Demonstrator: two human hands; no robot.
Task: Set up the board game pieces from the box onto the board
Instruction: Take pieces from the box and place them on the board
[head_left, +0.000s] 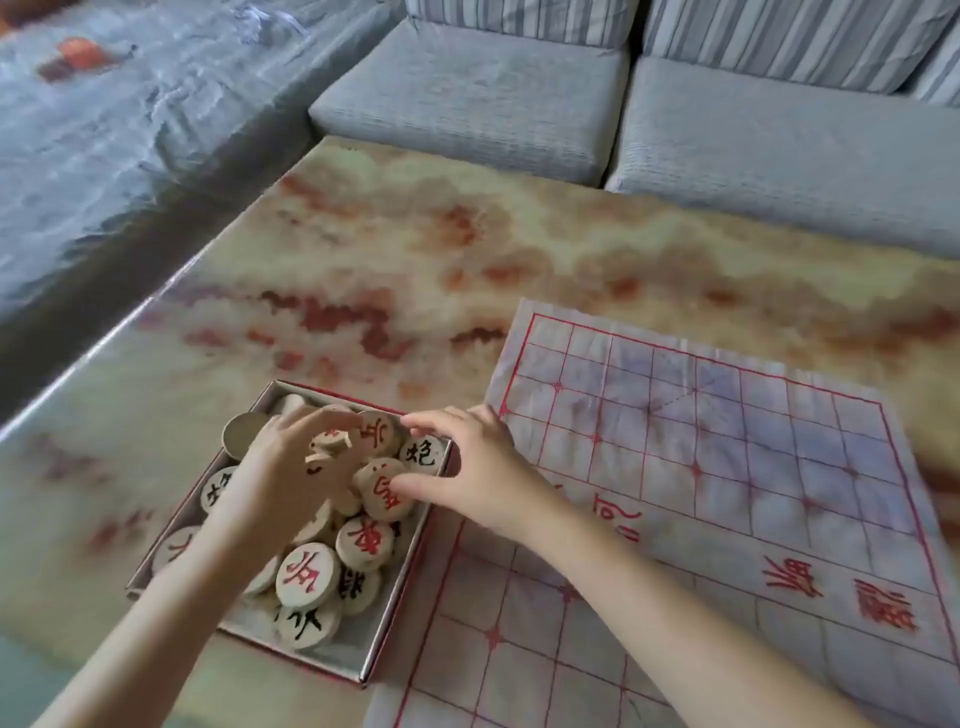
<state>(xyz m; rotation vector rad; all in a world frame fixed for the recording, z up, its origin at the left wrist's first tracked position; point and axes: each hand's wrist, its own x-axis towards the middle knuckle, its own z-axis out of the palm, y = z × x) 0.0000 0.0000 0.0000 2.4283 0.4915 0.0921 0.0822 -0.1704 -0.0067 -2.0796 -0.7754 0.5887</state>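
Two grey fabric sofa seat cushions (467, 104) stand behind the glossy cream surface veined with red (389, 249). On the surface, to my right, lies one thin white sheet board printed with a red grid and red characters (727, 467); no piece stands on it. Against its left edge sits one shallow open cardboard box with a red rim (358, 644), heaped with round pale wooden discs (306, 574). I count four discs showing red characters and at least four showing black; others are buried or turned face down, so I cannot give the total.

Both my hands are over the box. My left hand (280, 467) has its fingers (291, 421) curled round two blurred discs lifted above the heap. My right hand (472, 467) is loosely spread, forefinger touching one red-marked disc (382, 434), thumb resting on another (384, 488), gripping neither.
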